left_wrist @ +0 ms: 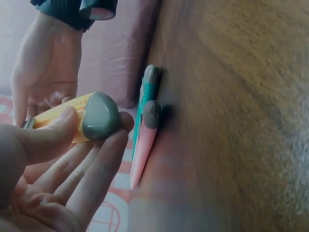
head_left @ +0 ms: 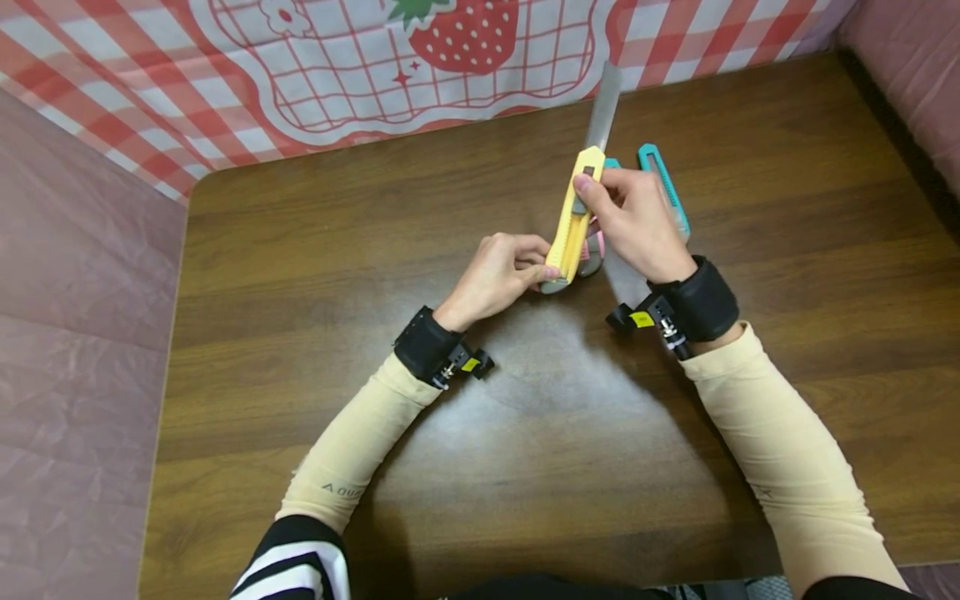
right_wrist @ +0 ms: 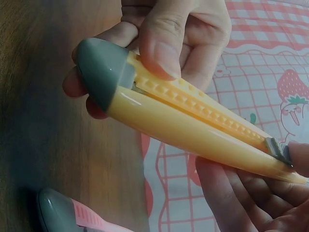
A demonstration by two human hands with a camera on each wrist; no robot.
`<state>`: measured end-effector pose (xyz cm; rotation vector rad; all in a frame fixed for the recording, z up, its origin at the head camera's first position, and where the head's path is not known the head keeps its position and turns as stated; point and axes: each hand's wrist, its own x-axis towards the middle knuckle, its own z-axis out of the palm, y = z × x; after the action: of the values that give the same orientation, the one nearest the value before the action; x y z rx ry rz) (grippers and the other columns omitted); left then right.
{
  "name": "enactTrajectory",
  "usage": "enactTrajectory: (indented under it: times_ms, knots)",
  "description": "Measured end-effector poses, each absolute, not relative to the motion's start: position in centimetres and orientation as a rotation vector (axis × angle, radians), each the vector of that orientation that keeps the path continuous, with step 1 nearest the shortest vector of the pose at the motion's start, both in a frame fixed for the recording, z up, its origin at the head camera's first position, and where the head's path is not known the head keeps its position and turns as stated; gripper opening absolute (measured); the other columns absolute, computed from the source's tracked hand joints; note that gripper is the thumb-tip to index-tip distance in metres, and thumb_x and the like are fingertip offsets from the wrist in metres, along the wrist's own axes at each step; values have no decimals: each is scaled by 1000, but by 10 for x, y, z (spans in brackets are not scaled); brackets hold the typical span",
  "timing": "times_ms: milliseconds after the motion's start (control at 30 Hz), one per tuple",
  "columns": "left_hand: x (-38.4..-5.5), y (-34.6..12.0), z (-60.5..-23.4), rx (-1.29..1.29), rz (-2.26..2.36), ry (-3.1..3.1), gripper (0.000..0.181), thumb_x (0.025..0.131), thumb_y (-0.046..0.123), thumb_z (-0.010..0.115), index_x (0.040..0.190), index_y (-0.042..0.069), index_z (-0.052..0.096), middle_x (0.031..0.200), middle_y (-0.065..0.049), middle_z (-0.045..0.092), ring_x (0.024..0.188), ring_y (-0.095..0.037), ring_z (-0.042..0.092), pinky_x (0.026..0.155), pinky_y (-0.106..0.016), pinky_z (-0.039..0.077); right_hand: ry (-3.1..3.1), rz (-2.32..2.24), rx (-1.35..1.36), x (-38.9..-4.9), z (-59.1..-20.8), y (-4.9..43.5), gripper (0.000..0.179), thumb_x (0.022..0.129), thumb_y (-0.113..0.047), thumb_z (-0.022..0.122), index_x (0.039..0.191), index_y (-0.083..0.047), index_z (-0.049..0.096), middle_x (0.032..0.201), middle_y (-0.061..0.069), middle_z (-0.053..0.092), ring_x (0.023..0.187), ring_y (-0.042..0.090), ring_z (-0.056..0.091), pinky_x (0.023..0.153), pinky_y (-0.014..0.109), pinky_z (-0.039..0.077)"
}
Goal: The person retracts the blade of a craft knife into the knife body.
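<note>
- Gripping of the yellow box cutter (head_left: pixel 567 233) is shared by both hands, above the brown wooden surface (head_left: pixel 315 250), near its middle and toward the far edge.
- Left hand (head_left: pixel 498 275): the grey end cap (left_wrist: pixel 99 116) of the cutter is pinched between thumb and fingertips; fingers are curled round that end.
- Right hand (head_left: pixel 633 221): the front part of the yellow body is held, with the thumb laid on the grey slider (right_wrist: pixel 279 150) near the blade end.
- Blade (head_left: pixel 604 107) is extended well out of the body, pointing away from the person toward the checked cloth (head_left: pixel 225 100).
- Cutter is held tilted, end cap nearest the person and low, blade end raised and farther off.
- Ridged track along the top of the yellow body is seen in the right wrist view.
- Two more cutters lie flat on the surface just behind the hands: a pink cutter (left_wrist: pixel 145 140) and a teal cutter (left_wrist: pixel 147 89), side by side and touching or nearly so, both with grey end caps.
- In the head view the teal one is partly hidden by the right hand; only a sliver of the pink one is seen between the hands.
- Cloth with a strawberry print (head_left: pixel 465 33) is draped at the far edge of the surface.
- Black wrist straps and cream sleeves are worn on both arms.
</note>
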<state>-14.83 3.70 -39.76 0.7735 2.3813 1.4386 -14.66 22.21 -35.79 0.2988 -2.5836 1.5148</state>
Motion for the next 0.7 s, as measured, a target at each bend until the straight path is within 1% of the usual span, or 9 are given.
enactTrajectory:
  times_ms: [100, 333, 467, 700]
  knots:
    - [-148, 37, -398, 765, 1439, 2388, 11, 80, 14, 73, 87, 6, 68, 83, -4, 71, 68, -1, 62, 59, -21, 55, -2587, 1497, 312, -146, -358, 222, 33, 96, -26, 51, 91, 3, 65, 75, 11, 60, 63, 26, 59, 53, 19, 51]
    - [-149, 36, -398, 739, 1449, 2390, 14, 80, 13, 72, 90, 5, 68, 86, -6, 72, 71, -1, 63, 61, -21, 56, -2577, 1512, 383, -147, -359, 219, 23, 92, -19, 58, 102, 1, 64, 85, 11, 68, 68, 14, 63, 56, 16, 50]
    - [-150, 35, -396, 724, 1463, 2378, 15, 81, 13, 72, 92, 4, 68, 88, -7, 71, 74, -2, 63, 63, -22, 57, -2541, 1544, 376, -148, -361, 219, 23, 93, -18, 57, 104, 1, 64, 86, 12, 67, 66, 14, 63, 55, 16, 52]
    - [-150, 35, -395, 758, 1501, 2373, 15, 81, 14, 71, 93, 5, 68, 88, -7, 71, 74, -1, 63, 62, -22, 57, -2489, 1596, 385, -148, -359, 219, 23, 94, -18, 55, 102, 2, 64, 80, 11, 65, 62, 18, 62, 52, 18, 54]
